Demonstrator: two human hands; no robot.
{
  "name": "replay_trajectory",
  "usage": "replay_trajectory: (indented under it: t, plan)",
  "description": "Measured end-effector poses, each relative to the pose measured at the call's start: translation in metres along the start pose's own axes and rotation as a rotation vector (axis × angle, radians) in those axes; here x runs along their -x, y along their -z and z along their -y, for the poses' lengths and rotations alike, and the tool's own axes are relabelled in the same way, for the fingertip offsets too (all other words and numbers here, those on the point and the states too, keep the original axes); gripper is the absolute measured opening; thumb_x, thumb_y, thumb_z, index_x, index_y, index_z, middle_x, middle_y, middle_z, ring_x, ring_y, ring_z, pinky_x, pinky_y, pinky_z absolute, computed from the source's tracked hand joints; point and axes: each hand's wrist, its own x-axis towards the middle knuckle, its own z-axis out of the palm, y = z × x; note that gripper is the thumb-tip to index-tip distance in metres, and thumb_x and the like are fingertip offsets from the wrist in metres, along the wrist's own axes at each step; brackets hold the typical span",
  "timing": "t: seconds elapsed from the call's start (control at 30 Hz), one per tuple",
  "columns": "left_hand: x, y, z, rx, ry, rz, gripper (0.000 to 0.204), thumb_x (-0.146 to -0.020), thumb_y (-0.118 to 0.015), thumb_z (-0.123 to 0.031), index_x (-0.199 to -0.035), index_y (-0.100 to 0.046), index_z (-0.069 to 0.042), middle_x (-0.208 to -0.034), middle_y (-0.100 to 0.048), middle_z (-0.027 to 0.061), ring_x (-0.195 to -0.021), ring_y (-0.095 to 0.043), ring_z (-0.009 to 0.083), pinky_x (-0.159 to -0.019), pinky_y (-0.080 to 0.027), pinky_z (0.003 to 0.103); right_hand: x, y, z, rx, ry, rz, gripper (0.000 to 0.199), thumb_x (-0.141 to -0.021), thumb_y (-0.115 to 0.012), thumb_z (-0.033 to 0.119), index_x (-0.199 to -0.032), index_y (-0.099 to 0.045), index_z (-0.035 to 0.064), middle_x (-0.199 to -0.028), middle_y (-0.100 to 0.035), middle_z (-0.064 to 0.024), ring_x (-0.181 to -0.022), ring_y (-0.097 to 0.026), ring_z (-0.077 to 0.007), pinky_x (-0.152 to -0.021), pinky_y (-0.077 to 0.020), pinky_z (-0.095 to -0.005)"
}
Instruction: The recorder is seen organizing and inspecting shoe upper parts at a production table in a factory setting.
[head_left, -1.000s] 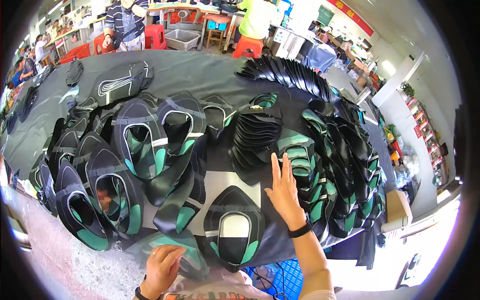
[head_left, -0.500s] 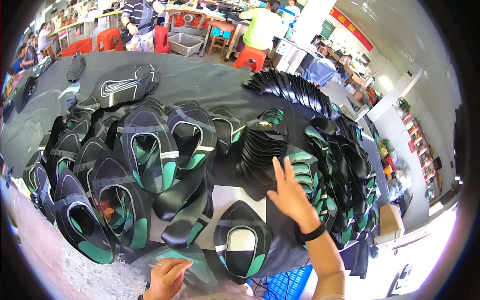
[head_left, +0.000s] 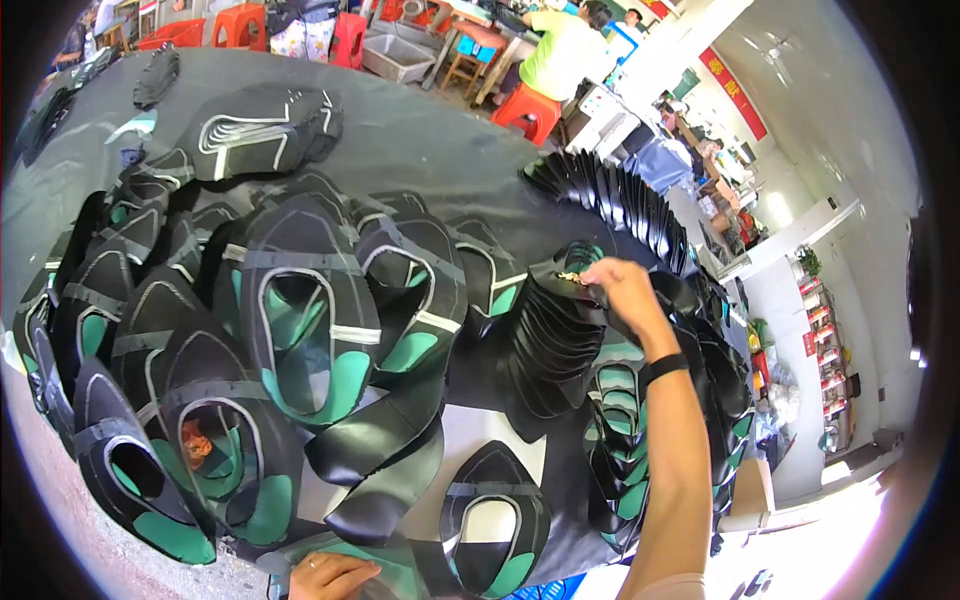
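My right hand (head_left: pixel 622 292) reaches over a fanned stack of black curved pieces (head_left: pixel 550 335). Its fingertips pinch together beside a small gold-coloured thing (head_left: pixel 570 277) on top of that stack; what they grip is too small to make out. At the lower edge my left hand (head_left: pixel 332 577) is partly cut off, fingers curled together against a translucent greenish sheet piece (head_left: pixel 395 562). Whether it holds anything is hidden. Between my arms lies one black shoe upper (head_left: pixel 492 465) with green heel patches and an oval opening, over a white board (head_left: pixel 515 435).
Several black-and-green shoe uppers (head_left: pixel 300 240) overlap on the left. Glossy black strips (head_left: pixel 385 440) lie beside them. More stacked pieces (head_left: pixel 620 410) stand under my right forearm, and a row of black pieces (head_left: pixel 610 195) curves behind. Across the dark table (head_left: pixel 430 130) a person (head_left: pixel 555 55) sits.
My right hand has moved away from me, from above the stack's near side to the gold-coloured thing, its spread fingers now pinched. My left hand sits lower in the picture. The view has shifted.
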Motion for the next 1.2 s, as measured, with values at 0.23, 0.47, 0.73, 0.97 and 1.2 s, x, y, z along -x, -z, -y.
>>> replay_trajectory:
  t: [0.23, 0.47, 0.73, 0.97, 1.2]
  plan:
    - [-0.009, 0.006, 0.005, 0.027, 0.049, 0.089, 0.036, -0.075, -0.067, 0.0, -0.111, -0.072, -0.003, -0.102, -0.069, 0.0141, -0.086, -0.066, 0.0353, -0.075, -0.052, 0.043, 0.004, 0.002, 0.008, -0.12, 0.172, 0.211, 0.03, -0.096, -0.068, 0.02, -0.119, -0.07, 0.0017, -0.111, -0.073, -0.0031, -0.099, -0.064, -0.0118, -0.091, -0.049, -0.0278]
    - [-0.01, -0.004, 0.009, -0.036, 0.063, 0.095, 0.029, -0.077, -0.067, -0.002, -0.105, -0.074, -0.003, -0.096, -0.071, 0.0128, -0.079, -0.067, 0.0322, -0.069, -0.051, 0.041, -0.02, -0.002, -0.036, -0.185, -0.094, 0.015, 0.037, -0.103, -0.059, 0.031, -0.087, -0.058, -0.003, -0.077, -0.051, 0.0056, -0.076, -0.043, -0.0066, -0.069, -0.0406, -0.0277]
    - [-0.008, -0.008, 0.017, -0.114, 0.034, 0.066, 0.028, -0.076, -0.068, -0.001, -0.103, -0.076, -0.006, -0.09, -0.072, 0.0102, -0.073, -0.066, 0.0284, -0.065, -0.049, 0.038, -0.029, 0.004, -0.039, -0.339, -0.348, -0.025, 0.049, -0.101, -0.057, 0.047, -0.111, -0.069, 0.0003, -0.076, -0.046, 0.0068, -0.073, -0.041, -0.0089, -0.068, -0.0351, -0.0271]
    - [-0.007, -0.013, 0.021, -0.175, 0.024, 0.04, 0.028, -0.077, -0.066, 0.001, -0.102, -0.076, -0.007, -0.085, -0.071, 0.0092, -0.068, -0.064, 0.0262, -0.061, -0.048, 0.036, -0.033, 0.003, -0.047, -0.401, -0.335, -0.064, 0.043, -0.101, -0.057, 0.048, -0.106, -0.069, 0.0077, -0.075, -0.042, 0.0079, -0.07, -0.035, -0.0073, -0.065, -0.0307, -0.0271]
    - [-0.004, -0.015, 0.021, -0.164, 0.0, 0.002, 0.026, -0.078, -0.066, 0.002, -0.101, -0.075, -0.005, -0.086, -0.071, 0.0107, -0.07, -0.066, 0.0272, -0.063, -0.05, 0.036, -0.026, 0.011, -0.041, -0.383, -0.291, -0.052, 0.037, -0.103, -0.057, 0.043, -0.1, -0.067, 0.0074, -0.079, -0.046, 0.0085, -0.074, -0.039, -0.0078, -0.067, -0.0342, -0.0274]
